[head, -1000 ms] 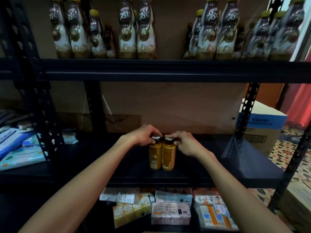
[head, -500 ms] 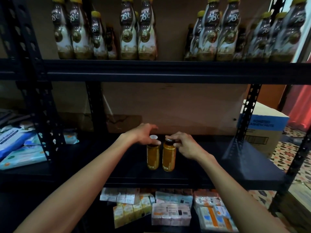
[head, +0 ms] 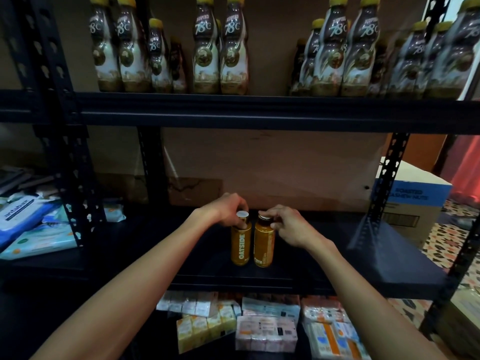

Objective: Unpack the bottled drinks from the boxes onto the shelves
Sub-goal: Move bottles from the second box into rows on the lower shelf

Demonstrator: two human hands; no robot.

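A black metal rack (head: 65, 152) filled the view, its upper shelf (head: 259, 113) running across from side to side. On that shelf stood rows of tall brown bottles (head: 207, 48) with yellow caps, in three groups, upright and close together. The middle shelf (head: 337, 255) below was dark and flat, with a brown wall behind it. To the right, beyond the rack's post, a cardboard box (head: 415, 198) with a blue band sat on a patterned floor. To the left, on a neighbouring shelf, soft packs of wipes (head: 23, 219) lay in a loose pile. On the bottom shelf, small cartons (head: 265, 331) in yellow, pink and white lay packed side by side.

Two bare forearms reached in from the lower corners and met at the middle of the middle shelf. There two short orange bottles stood upright on the shelf, touching or nearly touching each other, near its front edge. The left bottle (head: 241, 242) bore the word OATSIDE down its side and showed a white cap top. The right bottle (head: 263, 242) had a dark cap.

The left hand (head: 226, 209) came over from behind, its fingers curled round the left bottle's neck just under the cap. The right hand (head: 288, 227) pinched the right bottle's cap between its thumb and fingertips, the other fingers bent loosely beside them.
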